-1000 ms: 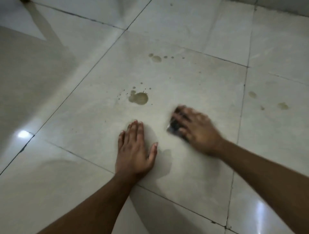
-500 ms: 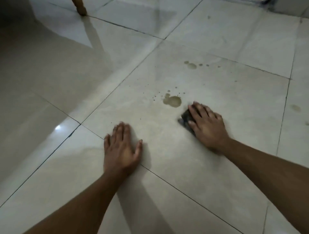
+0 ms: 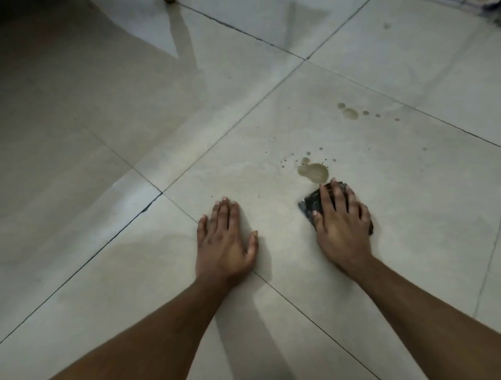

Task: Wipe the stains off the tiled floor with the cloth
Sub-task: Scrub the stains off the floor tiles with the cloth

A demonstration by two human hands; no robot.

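A brownish stain [image 3: 313,172] with small spatter dots around it lies on the pale tiled floor [image 3: 406,190]. A smaller stain [image 3: 350,113] with a row of droplets lies farther away. My right hand [image 3: 341,225] presses flat on a dark folded cloth [image 3: 311,204], just below the larger stain; most of the cloth is hidden under the palm. My left hand [image 3: 225,241] rests flat on the floor to the left, fingers together, holding nothing.
Dark grout lines cross the floor diagonally. A faint spot [image 3: 387,25] marks a far tile. A furniture leg [image 3: 170,1] shows at the top edge, casting a long shadow. Dark clutter sits at the top right corner [image 3: 488,5].
The view has shifted left. My right hand with the cloth moved from right of the larger stain to just below it. My left hand slid back onto the grout line.
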